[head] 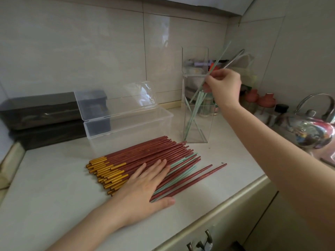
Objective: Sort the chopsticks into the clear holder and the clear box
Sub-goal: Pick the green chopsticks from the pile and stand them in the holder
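A pile of red chopsticks with gold ends [145, 154] lies on the white counter, with a few pale green chopsticks [183, 175] mixed in at its right side. My left hand [145, 183] rests flat on the pile, fingers straight. My right hand [223, 86] pinches green chopsticks [215, 65] above the tall clear holder [196, 127], their lower ends inside it. Several green chopsticks lean inside the holder. The clear box [126, 127] stands behind the pile with its lid up and nothing visible inside.
Two dark boxes [41, 115] are stacked at the back left. Spice jars [261, 102] and a shiny steel kettle [311, 127] stand at the right. The counter's front edge [235, 194] runs diagonally, with drawer handles below it.
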A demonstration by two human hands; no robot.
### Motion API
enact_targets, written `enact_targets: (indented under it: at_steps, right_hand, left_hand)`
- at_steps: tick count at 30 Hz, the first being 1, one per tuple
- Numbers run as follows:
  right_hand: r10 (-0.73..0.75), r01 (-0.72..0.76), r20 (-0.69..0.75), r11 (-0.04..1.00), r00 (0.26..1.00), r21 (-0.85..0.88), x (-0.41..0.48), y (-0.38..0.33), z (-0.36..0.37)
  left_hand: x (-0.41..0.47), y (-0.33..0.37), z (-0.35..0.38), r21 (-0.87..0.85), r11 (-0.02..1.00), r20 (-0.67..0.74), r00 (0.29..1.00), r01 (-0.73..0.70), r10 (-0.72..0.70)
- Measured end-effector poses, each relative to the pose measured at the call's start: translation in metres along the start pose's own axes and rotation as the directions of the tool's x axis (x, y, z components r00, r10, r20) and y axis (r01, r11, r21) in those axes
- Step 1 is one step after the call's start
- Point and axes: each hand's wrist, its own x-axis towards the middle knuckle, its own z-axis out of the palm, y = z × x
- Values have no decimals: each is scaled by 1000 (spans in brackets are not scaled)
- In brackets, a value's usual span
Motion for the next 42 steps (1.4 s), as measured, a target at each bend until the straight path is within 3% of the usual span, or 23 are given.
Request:
enact_targets:
  at_steps: [7, 12, 15, 17, 19, 22, 24, 25, 30, 42]
  right_hand:
    - [193, -155, 142, 957, 971, -244, 5, 30, 19]
    - [69, -33, 129, 964, 989, -264, -3, 32, 11]
    - [-103, 142, 168, 960, 980, -242, -24, 22, 0]
    - [-213, 290, 308, 928, 927, -233, -52, 17, -7]
    - [-233, 397, 507, 885, 830, -243, -83, 18, -12]
    - [-220, 544, 768, 817, 601, -192, -119, 29, -20]
    - [-201, 585, 876, 803, 439, -109, -131, 37, -27]
    - [-185, 594, 902, 799, 391, -93, -133, 41, -30]
    - [-200, 655, 919, 752, 341, -79, -133, 48, -34]
    - [-272, 877, 949, 480, 162, -13, -135, 45, -31]
  left_hand:
    - [0, -1, 1, 5, 1000, 2, 1000, -3, 3]
    - [1, 0, 1, 4, 1000, 12, 1000, -2, 2]
    - [0, 0, 2, 9, 1000, 16, 1000, 2, -2]
    - [0, 0, 2, 12, 1000, 12, 1000, -2, 1]
    - [1, -1, 2, 17, 1000, 2, 1000, -2, 2]
    - [1, -1, 1, 24, 1000, -9, 1000, -3, 3]
    - [0, 0, 1, 19, 1000, -7, 1000, -3, 4]
    - [0, 0, 0, 15, 1000, -4, 1000, -4, 5]
    - [0, 0, 0, 12, 1000, -15, 1000, -7, 7]
    - [2, 0, -3, -53, 998, -44, 999, -14, 11]
